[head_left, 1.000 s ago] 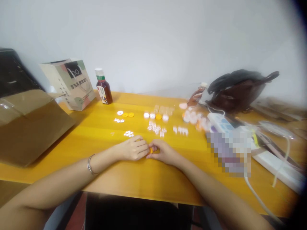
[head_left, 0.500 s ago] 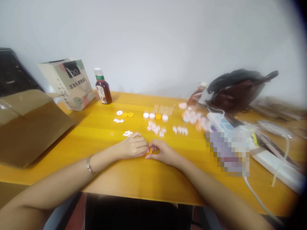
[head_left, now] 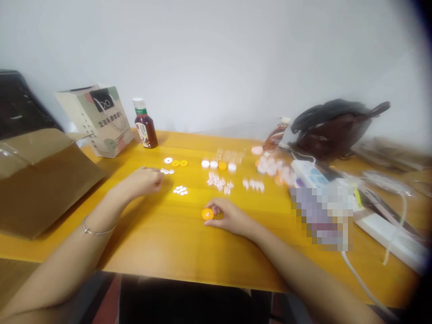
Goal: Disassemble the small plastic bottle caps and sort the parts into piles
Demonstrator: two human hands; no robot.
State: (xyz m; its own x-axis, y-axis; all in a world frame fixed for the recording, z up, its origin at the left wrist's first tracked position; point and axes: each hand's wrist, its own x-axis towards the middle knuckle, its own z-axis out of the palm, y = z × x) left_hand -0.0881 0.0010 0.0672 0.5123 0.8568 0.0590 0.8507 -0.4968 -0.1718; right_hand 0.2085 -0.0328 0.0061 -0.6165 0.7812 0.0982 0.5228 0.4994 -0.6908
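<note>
My right hand (head_left: 229,217) rests on the table and grips a round orange cap (head_left: 207,214) between thumb and fingers. A small pale spot shows in the middle of the cap. My left hand (head_left: 146,181), fingers curled together, is at a row of small white pieces (head_left: 167,171); whether one is between its fingertips is hidden. Just behind that row lie a white ring (head_left: 168,160) and two yellow rings (head_left: 179,163). A cluster of small white discs (head_left: 180,190) sits between my hands. Farther back is a row of white caps (head_left: 209,164) with one orange cap (head_left: 222,166).
Clear square pieces (head_left: 231,156), white patterned pieces (head_left: 216,181) and small white parts (head_left: 254,185) lie mid-table. A sauce bottle (head_left: 146,126), paper bag (head_left: 103,119) and cardboard box (head_left: 43,175) stand left. Bagged caps (head_left: 274,165), a power strip (head_left: 391,238) and dark bag (head_left: 337,128) are right.
My left hand has left the orange cap and moved left and away from me to the small white pieces. My right hand stays in place, still holding the cap, which now shows fully.
</note>
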